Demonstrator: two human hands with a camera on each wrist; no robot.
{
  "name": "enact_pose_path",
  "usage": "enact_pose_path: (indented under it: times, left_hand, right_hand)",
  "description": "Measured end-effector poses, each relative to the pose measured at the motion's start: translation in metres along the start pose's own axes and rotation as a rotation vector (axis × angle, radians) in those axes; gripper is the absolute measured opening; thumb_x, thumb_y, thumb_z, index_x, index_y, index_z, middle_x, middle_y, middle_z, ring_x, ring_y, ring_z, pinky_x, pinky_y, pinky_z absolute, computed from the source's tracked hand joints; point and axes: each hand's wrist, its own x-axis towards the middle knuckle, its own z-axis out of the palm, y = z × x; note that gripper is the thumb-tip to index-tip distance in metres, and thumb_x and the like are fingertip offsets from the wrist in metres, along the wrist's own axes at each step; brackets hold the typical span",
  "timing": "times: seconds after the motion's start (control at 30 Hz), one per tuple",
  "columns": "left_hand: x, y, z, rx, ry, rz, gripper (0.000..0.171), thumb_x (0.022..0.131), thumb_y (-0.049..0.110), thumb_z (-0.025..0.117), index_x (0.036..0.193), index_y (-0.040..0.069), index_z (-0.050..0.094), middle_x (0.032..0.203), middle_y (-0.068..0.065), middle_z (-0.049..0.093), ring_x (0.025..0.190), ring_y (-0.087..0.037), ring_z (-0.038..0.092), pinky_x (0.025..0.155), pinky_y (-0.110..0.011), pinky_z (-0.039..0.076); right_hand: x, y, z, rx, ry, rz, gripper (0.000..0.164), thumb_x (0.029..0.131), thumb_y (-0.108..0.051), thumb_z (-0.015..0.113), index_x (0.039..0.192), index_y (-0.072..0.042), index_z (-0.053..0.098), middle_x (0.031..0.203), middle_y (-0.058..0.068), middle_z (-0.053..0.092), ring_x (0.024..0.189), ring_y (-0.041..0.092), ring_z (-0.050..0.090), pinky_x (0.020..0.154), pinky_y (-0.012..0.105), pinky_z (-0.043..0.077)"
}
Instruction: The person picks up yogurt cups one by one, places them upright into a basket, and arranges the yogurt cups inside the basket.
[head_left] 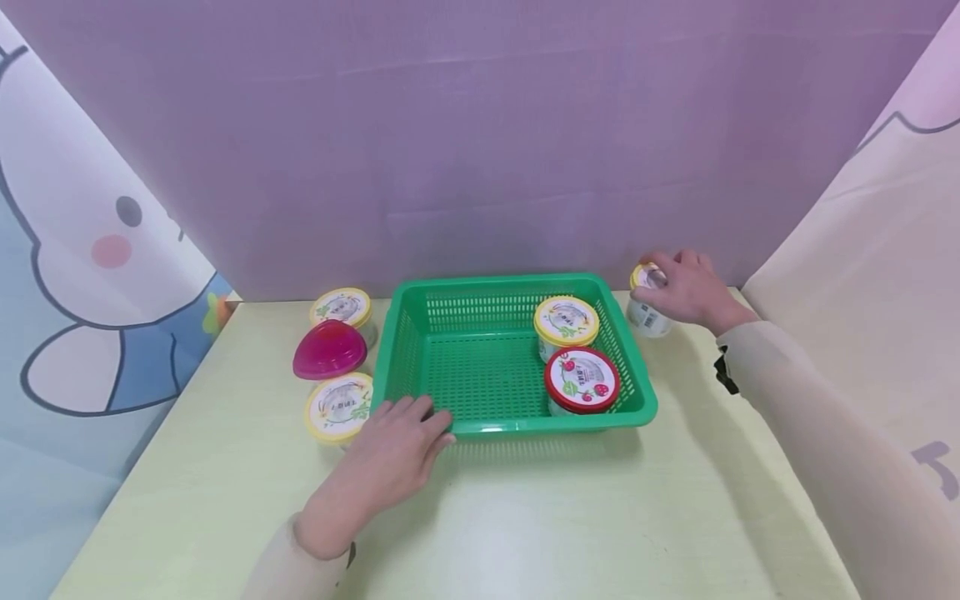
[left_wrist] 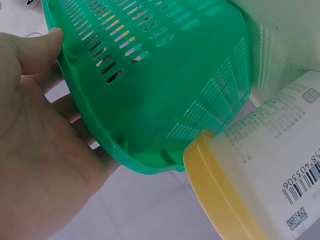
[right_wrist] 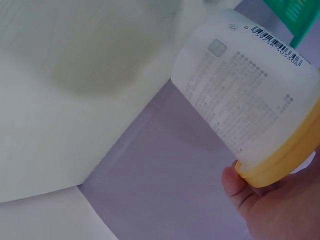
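Note:
My right hand grips a yellow-lidded tub by its lid, just right of the green basket. In the right wrist view, this tub shows a translucent printed side with a barcode, and a fingertip lies at the lid's edge. My left hand holds the rim at the basket's front left corner, with the thumb against the rim in the left wrist view. Inside the basket's right side stand another yellow-lidded tub and a red-lidded tub in front of it.
Left of the basket are a yellow-lidded tub at the back, a magenta domed object, and another yellow-lidded tub close to my left hand. A purple cloth wall rises behind the pale table. Printed cloths hang on both sides.

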Motion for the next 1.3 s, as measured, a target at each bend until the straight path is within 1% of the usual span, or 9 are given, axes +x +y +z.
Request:
enact_pose_path:
  times: [0.2, 0.33, 0.57, 0.73, 1.0, 1.3]
  left_hand:
    - [0.0, 0.0, 0.0, 0.006, -0.009, 0.002, 0.013, 0.098, 0.028, 0.069, 0.093, 0.017, 0.062, 0.08, 0.004, 0.049, 0.071, -0.016, 0.046, 0.064, -0.028, 0.038]
    - [0.0, 0.0, 0.0, -0.004, -0.005, 0.001, 0.013, 0.097, 0.027, 0.07, 0.092, 0.017, 0.062, 0.08, 0.004, 0.048, 0.071, -0.016, 0.046, 0.064, -0.028, 0.038]
    - [0.0, 0.0, -0.001, -0.007, -0.004, 0.001, 0.013, 0.097, 0.026, 0.07, 0.093, 0.017, 0.063, 0.08, 0.003, 0.05, 0.071, -0.016, 0.046, 0.064, -0.029, 0.038]
    - [0.0, 0.0, 0.0, -0.004, -0.001, 0.006, 0.012, 0.097, 0.026, 0.07, 0.093, 0.017, 0.063, 0.08, 0.003, 0.05, 0.071, -0.016, 0.046, 0.064, -0.029, 0.038]
    - [0.001, -0.001, 0.0, 0.003, 0.002, 0.009, 0.013, 0.097, 0.027, 0.069, 0.093, 0.017, 0.062, 0.079, 0.004, 0.048, 0.07, -0.016, 0.045, 0.064, -0.028, 0.038]
    - [-0.001, -0.002, 0.001, 0.01, -0.004, 0.007, 0.012, 0.097, 0.027, 0.069, 0.093, 0.018, 0.062, 0.08, 0.004, 0.049, 0.071, -0.016, 0.046, 0.065, -0.029, 0.039]
  right_hand:
    - [-0.003, -0.009, -0.005, 0.005, 0.03, 0.0, 0.063, 0.094, -0.051, 0.053, 0.145, -0.016, 0.046, 0.129, 0.029, 0.039, 0.118, 0.045, 0.031, 0.08, 0.062, 0.043]
    - [-0.004, -0.017, -0.009, -0.007, 0.054, -0.024, 0.062, 0.093, -0.051, 0.055, 0.144, -0.017, 0.047, 0.128, 0.028, 0.04, 0.117, 0.043, 0.032, 0.08, 0.061, 0.044]
    - [-0.006, -0.028, -0.019, -0.024, 0.095, -0.068, 0.06, 0.092, -0.049, 0.056, 0.142, -0.016, 0.05, 0.125, 0.026, 0.042, 0.116, 0.041, 0.034, 0.082, 0.059, 0.043]
    - [-0.007, -0.034, -0.026, -0.045, 0.101, -0.068, 0.061, 0.092, -0.05, 0.054, 0.143, -0.015, 0.05, 0.125, 0.026, 0.042, 0.117, 0.042, 0.034, 0.082, 0.059, 0.044]
    - [-0.007, -0.041, -0.036, -0.043, 0.098, -0.066, 0.062, 0.092, -0.05, 0.053, 0.144, -0.017, 0.05, 0.127, 0.025, 0.041, 0.117, 0.042, 0.033, 0.08, 0.059, 0.045]
    - [-0.007, -0.056, -0.038, -0.029, 0.078, -0.092, 0.062, 0.092, -0.052, 0.053, 0.145, -0.02, 0.05, 0.129, 0.023, 0.042, 0.119, 0.04, 0.034, 0.082, 0.058, 0.045]
